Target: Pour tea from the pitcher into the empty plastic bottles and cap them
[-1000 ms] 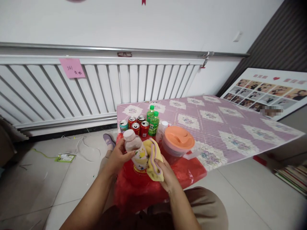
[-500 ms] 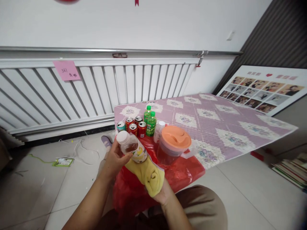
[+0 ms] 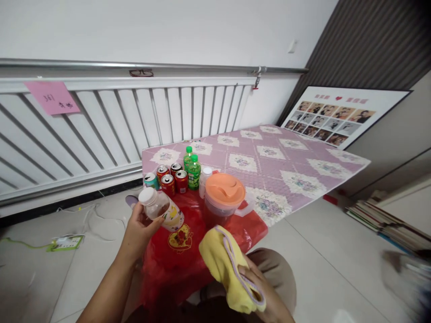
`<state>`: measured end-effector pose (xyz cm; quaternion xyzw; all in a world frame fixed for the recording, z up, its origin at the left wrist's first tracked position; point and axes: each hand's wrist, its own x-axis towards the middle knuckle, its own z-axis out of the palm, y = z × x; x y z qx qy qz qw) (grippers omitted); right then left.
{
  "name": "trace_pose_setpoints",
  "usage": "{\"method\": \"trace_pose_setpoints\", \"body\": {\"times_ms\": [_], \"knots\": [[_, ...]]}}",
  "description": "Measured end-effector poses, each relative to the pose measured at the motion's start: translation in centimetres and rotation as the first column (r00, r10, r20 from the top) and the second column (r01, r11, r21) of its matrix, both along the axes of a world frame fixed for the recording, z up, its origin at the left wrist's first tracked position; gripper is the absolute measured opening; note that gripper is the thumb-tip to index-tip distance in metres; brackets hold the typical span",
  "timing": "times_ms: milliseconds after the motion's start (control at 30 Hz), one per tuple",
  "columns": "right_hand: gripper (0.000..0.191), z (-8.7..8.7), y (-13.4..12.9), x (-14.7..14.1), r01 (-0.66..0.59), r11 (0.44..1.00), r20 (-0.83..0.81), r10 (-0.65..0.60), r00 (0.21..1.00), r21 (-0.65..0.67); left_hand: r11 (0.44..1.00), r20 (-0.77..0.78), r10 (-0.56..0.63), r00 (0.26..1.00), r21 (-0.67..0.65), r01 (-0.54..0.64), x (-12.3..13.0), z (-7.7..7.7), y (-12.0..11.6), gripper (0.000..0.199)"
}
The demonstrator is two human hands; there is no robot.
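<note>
My left hand (image 3: 143,231) is wrapped round a clear plastic bottle (image 3: 161,208) with a white cap and a fruit-patterned label. The bottle is tilted, its cap toward the upper left, above a red plastic bag (image 3: 202,251) with a gold heart print. On the right, a folded yellow cloth (image 3: 225,269) with a purple edge is gripped by my right hand (image 3: 256,282), whose fingers are partly hidden by it. Just beyond the cloth stands a clear pitcher (image 3: 218,213) with an orange lid.
Red drink cans (image 3: 167,184), a teal can (image 3: 150,181), two green bottles (image 3: 194,172) and a white-capped bottle (image 3: 204,181) stand together on the table. A flowered purple tablecloth (image 3: 232,143) reaches right. A radiator (image 3: 101,121) lines the wall; a power strip (image 3: 65,243) lies on the floor.
The yellow cloth has come away from the bottle, moving right and down with my right hand. My left hand still holds the bottle. The view has turned right.
</note>
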<state>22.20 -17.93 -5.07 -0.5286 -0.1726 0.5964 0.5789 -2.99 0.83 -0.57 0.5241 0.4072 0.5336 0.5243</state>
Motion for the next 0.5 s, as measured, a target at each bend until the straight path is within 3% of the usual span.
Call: {"method": "trace_pose_setpoints", "body": {"times_ms": [167,267,400,500], "knots": [[0.070,-0.2,-1.4,3.2,0.126,0.986,0.178,-0.105,0.978,-0.109,0.998,-0.023,-0.060,0.998,0.006,0.060,1.5,-0.2,-0.4,0.071],[0.074,-0.9,-1.0,5.1,0.204,0.969,0.386,-0.137,0.912,-0.137,0.995,-0.038,-0.099,0.994,-0.008,0.099,2.4,-0.2,-0.8,0.069],[0.076,-2.7,0.9,7.0,0.320,0.943,0.753,-0.147,0.641,-0.089,0.991,-0.085,-0.132,0.988,-0.028,0.130,3.3,-0.1,-1.4,0.071],[0.077,-4.2,2.7,7.6,0.348,0.937,0.864,-0.203,0.462,0.034,0.993,-0.149,-0.114,0.982,-0.032,0.110,3.7,-0.2,-1.7,0.067]]}}
